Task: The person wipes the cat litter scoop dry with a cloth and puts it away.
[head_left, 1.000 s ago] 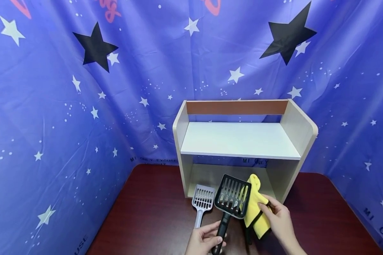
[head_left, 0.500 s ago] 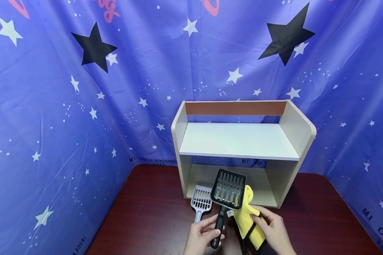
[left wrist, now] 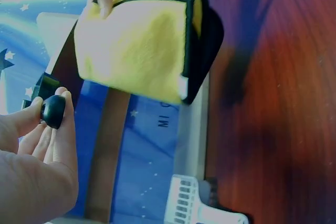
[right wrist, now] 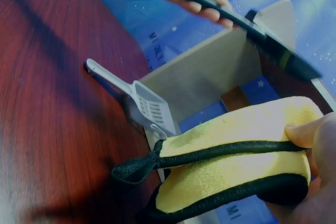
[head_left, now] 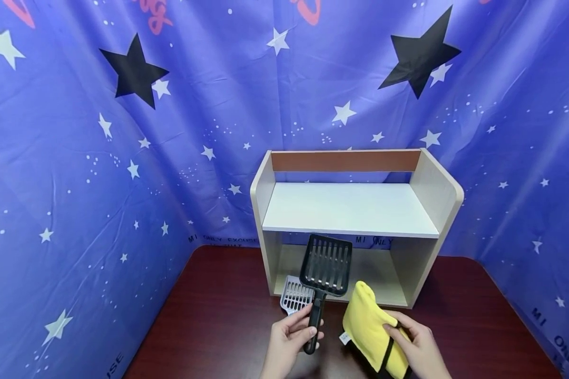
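Note:
In the head view, my left hand [head_left: 284, 339] pinches the black handle of a slotted litter scoop [head_left: 326, 265], its head raised in front of the shelf's lower opening. My right hand [head_left: 419, 342] pinches the upper right edge of a folded yellow plush cloth [head_left: 367, 323] with black trim and a small white tag. The right wrist view shows a black loop [right wrist: 135, 170] on the cloth [right wrist: 231, 129]. Behind the black scoop, a grey litter scoop [head_left: 296, 296] lies on the table; its handle is mostly hidden in the head view but shows in the right wrist view.
A two-level shelf unit [head_left: 351, 208], with pale sides and a brown back rail [head_left: 346, 161], stands on the dark red table [head_left: 218, 316]. Blue curtains [head_left: 208, 105] printed with stars hang behind and at both sides.
The black scoop has moved up and left, now covering part of the grey scoop. The yellow cloth has come nearer and turned, with a gap between it and the black scoop.

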`<action>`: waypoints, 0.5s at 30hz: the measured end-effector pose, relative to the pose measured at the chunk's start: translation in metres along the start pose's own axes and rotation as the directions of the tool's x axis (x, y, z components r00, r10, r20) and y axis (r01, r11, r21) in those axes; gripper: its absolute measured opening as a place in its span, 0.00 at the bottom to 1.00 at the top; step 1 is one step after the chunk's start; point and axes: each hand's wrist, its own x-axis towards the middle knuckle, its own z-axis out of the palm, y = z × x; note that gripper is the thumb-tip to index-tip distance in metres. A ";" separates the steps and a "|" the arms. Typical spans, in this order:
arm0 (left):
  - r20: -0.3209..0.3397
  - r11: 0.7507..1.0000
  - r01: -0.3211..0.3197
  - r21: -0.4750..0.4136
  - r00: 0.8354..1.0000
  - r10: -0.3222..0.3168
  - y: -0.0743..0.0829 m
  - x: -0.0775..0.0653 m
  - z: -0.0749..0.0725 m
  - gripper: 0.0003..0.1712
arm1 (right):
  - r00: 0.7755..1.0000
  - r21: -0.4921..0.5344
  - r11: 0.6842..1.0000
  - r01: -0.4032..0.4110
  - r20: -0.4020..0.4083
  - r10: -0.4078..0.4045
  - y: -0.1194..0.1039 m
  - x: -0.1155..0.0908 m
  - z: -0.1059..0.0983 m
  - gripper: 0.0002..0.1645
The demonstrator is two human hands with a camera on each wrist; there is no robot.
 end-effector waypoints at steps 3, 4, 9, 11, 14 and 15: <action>0.004 0.999 -0.040 0.000 0.999 0.040 0.009 0.003 -0.002 0.33 | 0.999 -0.007 0.999 0.032 -0.001 -0.032 0.004 -0.001 -0.007 0.14; 0.000 0.998 -0.055 0.006 0.998 0.055 0.012 0.004 -0.003 0.33 | 0.999 -0.005 0.999 0.038 -0.004 -0.038 0.005 -0.001 -0.009 0.14; -0.043 0.992 -0.114 0.053 0.992 0.116 0.032 0.013 -0.006 0.31 | 0.999 0.010 0.999 0.048 -0.002 -0.048 0.009 -0.002 -0.018 0.15; -0.063 0.987 -0.140 0.083 0.987 0.145 0.039 0.018 -0.008 0.31 | 0.998 0.015 0.998 0.058 -0.005 -0.058 0.012 -0.003 -0.021 0.15; -0.094 0.974 -0.188 0.126 0.975 0.200 0.051 0.028 -0.011 0.30 | 0.998 0.023 0.997 0.070 -0.005 -0.070 0.016 -0.004 -0.024 0.16; -0.101 0.969 -0.206 0.139 0.970 0.221 0.055 0.032 -0.012 0.30 | 0.997 0.028 0.997 0.071 -0.003 -0.071 0.017 -0.005 -0.024 0.16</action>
